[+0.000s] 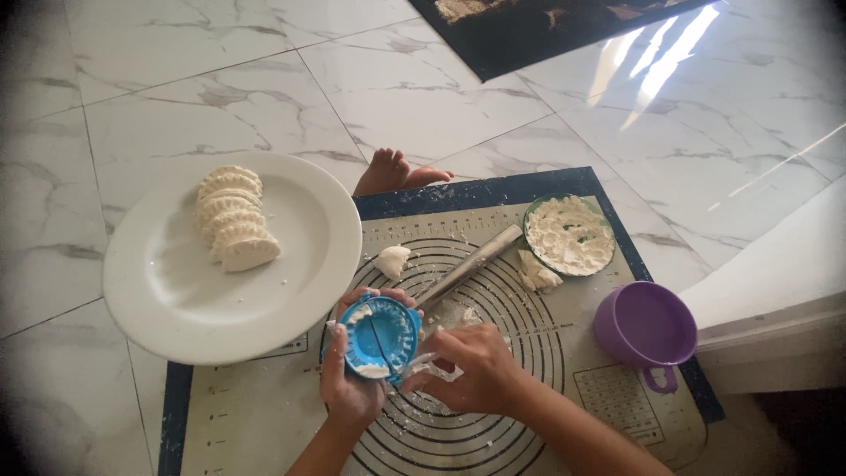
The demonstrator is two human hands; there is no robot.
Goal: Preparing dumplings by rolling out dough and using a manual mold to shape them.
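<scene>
You are sitting on a white marble-patterned floor (220, 97), working over a baking mat (264, 414) printed with concentric circles and edged in dark blue. Your left hand (348, 388) is cupping a blue dumpling press (381, 336), folded shut, fingers wrapped round its back in a firm closed grip. Your right hand (476, 366) is pinching a ragged strip of excess dough (429, 363) at the press's lower rim, thumb and fingertips closed on it.

Beside you a white plate (291, 300) is holding a row of finished dumplings (231, 219), and its near edge is overlapping the mat. A metal rolling pin (467, 264) is lying diagonally just above the press, with a dough lump (392, 261) to its left, a green bowl of filling (569, 234) at its far end, and a purple cup (645, 326) to the right. A bare foot (397, 172) is resting beyond the mat.

The risk here, as I judge it: pulling the trim too hard could tear the sealed seam, and loosening your left hand could let the press spring open. Your right elbow is also working near the cup and could knock it.
</scene>
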